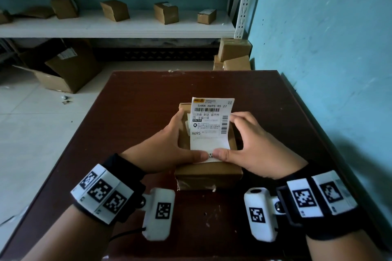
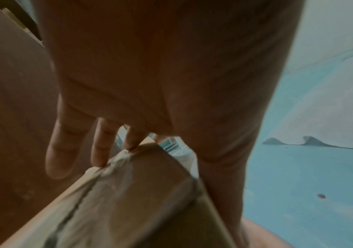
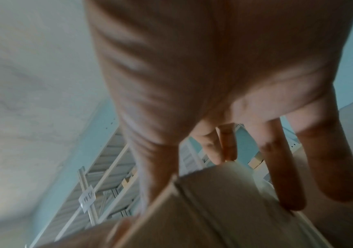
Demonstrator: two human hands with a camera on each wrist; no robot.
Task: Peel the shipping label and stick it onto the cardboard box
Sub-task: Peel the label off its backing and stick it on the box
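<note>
A small brown cardboard box [image 1: 207, 172] sits mid-table on the dark wooden table [image 1: 137, 101]. A white shipping label [image 1: 209, 125] with barcodes lies lengthwise over the box top, its far end curling up off the cardboard. Both thumbs press the label's near edge down onto the box. My left hand [image 1: 167, 144] lays its fingers [image 2: 101, 147] along the box's left top edge [image 2: 129, 201]. My right hand [image 1: 254, 146] reaches its fingers [image 3: 281, 167] over the box's right side [image 3: 224, 209], fingertips touching the label's right edge. The label's sticky side is hidden.
A teal wall [image 1: 328, 48] runs close along the table's right side. Behind the table are a white shelf [image 1: 127, 27] with several small boxes, an open carton [image 1: 63, 70] on the tiled floor, and stacked boxes [image 1: 233, 53] by the shelf post.
</note>
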